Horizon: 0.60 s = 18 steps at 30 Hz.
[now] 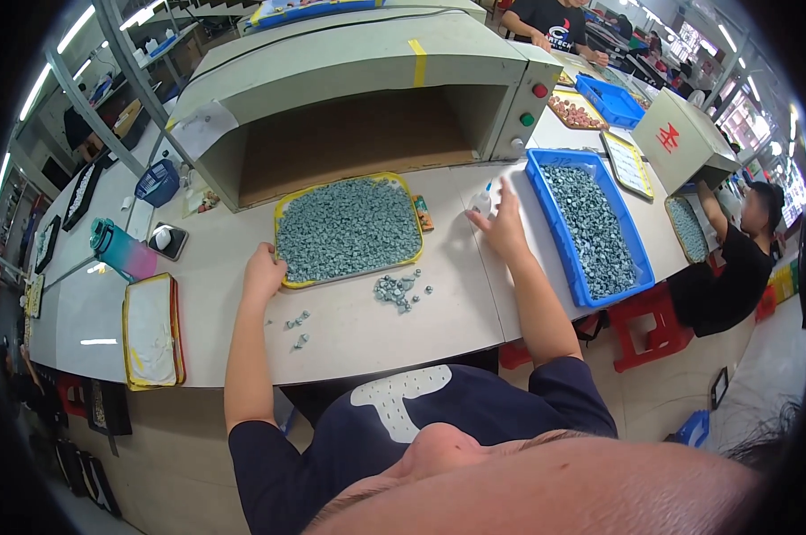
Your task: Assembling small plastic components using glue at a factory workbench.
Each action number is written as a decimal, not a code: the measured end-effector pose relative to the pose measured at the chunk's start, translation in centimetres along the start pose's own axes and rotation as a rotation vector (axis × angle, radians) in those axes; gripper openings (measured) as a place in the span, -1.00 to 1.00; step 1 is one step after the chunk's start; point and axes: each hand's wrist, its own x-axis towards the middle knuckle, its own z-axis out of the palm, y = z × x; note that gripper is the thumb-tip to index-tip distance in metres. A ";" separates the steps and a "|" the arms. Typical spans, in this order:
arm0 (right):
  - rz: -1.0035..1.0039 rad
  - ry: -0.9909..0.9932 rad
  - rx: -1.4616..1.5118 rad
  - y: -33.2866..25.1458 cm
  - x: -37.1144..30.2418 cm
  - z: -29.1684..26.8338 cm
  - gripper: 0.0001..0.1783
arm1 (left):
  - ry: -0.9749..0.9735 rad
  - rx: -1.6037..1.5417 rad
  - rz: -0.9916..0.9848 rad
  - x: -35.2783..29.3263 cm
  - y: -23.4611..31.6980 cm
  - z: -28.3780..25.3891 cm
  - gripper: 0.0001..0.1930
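- Head view: my left hand [264, 273] grasps the near-left rim of the yellow-edged, rounded rectangular tray [349, 275], spread with small, chunky grey-green pieces [349, 226].
- From that hand the tray lies to the right and away from me, its long axis running left to right; my left is nearer.
- My right hand [504, 225], released with fingers spread, is apart from it, beside the long blue plastic bin [559, 232].

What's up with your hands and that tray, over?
Left hand at left edge of tray, grip unclear. Right hand open beside white bottle. Tray covered in grey-green pieces. Loose pieces on table.
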 end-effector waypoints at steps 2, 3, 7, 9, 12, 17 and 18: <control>-0.099 0.175 -0.107 -1.8 -0.4 -1.5 -0.58 | 0.059 0.099 0.078 0.6 -2.0 1.1 -0.70; -0.046 0.094 -0.044 -2.9 -0.3 -2.1 -0.62 | 0.126 0.202 0.158 1.1 -3.1 1.6 -0.71; 0.069 -0.264 0.142 -6.9 -1.6 -3.4 -0.74 | 0.105 0.305 0.245 2.7 -4.3 1.9 -0.78; 0.073 -0.455 0.214 -7.9 -2.5 -1.8 -0.77 | 0.063 0.307 0.254 2.9 -3.7 1.4 -0.80; -0.090 -0.611 0.099 -6.2 -3.7 1.8 -0.76 | -0.259 -0.125 -0.174 2.1 1.3 -0.1 -0.83; 0.029 -0.778 -0.176 -4.7 -2.9 5.2 -0.77 | -0.215 -0.178 -0.194 1.1 1.3 -0.2 -0.86; 0.033 -0.775 -0.095 -4.5 -2.6 5.7 -0.78 | -0.212 -0.184 -0.180 1.0 1.0 -0.2 -0.86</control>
